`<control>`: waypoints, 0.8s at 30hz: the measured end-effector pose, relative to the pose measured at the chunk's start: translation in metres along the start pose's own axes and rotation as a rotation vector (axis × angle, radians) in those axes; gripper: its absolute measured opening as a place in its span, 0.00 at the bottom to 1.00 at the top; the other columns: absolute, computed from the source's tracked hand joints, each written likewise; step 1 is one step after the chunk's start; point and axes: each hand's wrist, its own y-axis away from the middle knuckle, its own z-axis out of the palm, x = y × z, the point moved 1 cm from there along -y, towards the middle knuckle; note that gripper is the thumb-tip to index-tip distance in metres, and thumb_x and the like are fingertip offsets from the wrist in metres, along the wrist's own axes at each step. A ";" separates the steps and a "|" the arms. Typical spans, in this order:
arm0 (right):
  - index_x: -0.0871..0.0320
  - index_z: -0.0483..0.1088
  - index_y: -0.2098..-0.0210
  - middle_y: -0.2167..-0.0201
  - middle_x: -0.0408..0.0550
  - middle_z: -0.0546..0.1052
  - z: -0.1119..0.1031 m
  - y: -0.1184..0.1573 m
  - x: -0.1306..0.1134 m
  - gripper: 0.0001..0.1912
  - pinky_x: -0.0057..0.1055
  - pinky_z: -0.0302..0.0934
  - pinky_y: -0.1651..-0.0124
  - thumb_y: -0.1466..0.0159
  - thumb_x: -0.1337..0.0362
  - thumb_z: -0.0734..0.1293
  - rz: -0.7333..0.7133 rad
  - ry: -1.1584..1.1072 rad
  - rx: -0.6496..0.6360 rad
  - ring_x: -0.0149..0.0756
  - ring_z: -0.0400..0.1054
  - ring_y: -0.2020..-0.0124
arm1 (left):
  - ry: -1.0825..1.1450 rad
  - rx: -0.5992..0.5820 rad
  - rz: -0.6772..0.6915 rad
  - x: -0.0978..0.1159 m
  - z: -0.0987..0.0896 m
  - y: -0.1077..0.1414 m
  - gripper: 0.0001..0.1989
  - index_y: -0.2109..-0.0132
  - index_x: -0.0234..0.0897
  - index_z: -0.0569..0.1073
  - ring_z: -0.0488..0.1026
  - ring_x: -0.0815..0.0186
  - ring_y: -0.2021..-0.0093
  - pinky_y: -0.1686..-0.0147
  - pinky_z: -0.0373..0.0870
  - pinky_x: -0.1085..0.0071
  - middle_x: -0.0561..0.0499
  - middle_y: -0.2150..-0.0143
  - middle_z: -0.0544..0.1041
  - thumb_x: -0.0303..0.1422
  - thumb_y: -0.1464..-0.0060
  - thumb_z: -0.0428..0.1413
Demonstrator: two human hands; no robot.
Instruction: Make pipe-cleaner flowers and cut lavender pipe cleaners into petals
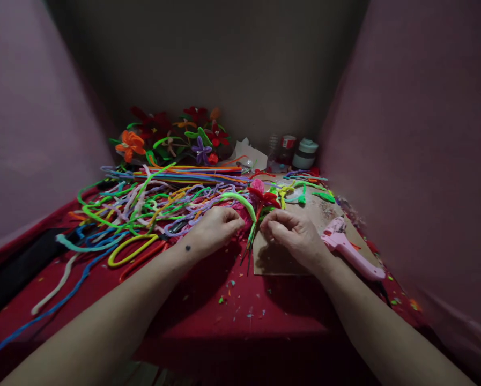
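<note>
On a red-draped table [208, 316], between the curled left hand [222, 225] and right hand [292, 233], whose grip I cannot tell, sits a fuzzy flower [266, 199], probably light, soft and bendable, best pinched by its stem [250, 244].

The left forearm [115, 305] and right forearm [369, 316] are bare and smoothly tapered, leading to a bare left hand [216, 227] and a bare right hand [297, 235] — with one round, dark spot [187, 247], too small to identify, on the left wrist [184, 259].
</note>
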 end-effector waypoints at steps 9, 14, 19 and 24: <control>0.59 0.67 0.75 0.73 0.47 0.70 0.002 0.013 0.004 0.07 0.31 0.55 0.65 0.42 0.64 0.62 -0.158 0.590 -0.107 0.34 0.61 0.68 | -0.440 -0.057 0.149 -0.016 0.013 -0.007 0.15 0.78 0.34 0.67 0.59 0.72 0.80 0.81 0.48 0.75 0.56 0.83 0.62 0.43 0.58 0.53; 0.59 0.69 0.76 0.73 0.48 0.71 0.005 0.014 0.003 0.09 0.34 0.56 0.60 0.41 0.67 0.61 -0.188 0.639 -0.078 0.37 0.61 0.64 | -0.395 -0.011 0.106 -0.011 0.020 -0.003 0.10 0.81 0.34 0.64 0.55 0.73 0.82 0.82 0.46 0.75 0.58 0.85 0.58 0.34 0.58 0.50; 0.60 0.71 0.76 0.71 0.50 0.73 0.003 0.013 -0.004 0.11 0.34 0.57 0.59 0.41 0.67 0.60 -0.132 0.450 0.129 0.37 0.64 0.65 | -0.308 0.096 0.193 -0.004 0.018 0.004 0.10 0.80 0.34 0.65 0.57 0.73 0.80 0.79 0.51 0.76 0.58 0.83 0.60 0.33 0.55 0.50; 0.58 0.74 0.64 0.68 0.47 0.76 0.008 0.005 -0.006 0.11 0.33 0.58 0.59 0.44 0.61 0.65 0.132 -0.028 0.069 0.37 0.68 0.65 | -0.264 0.189 0.351 -0.003 0.017 0.007 0.09 0.77 0.34 0.65 0.58 0.73 0.78 0.78 0.53 0.77 0.57 0.81 0.62 0.32 0.52 0.49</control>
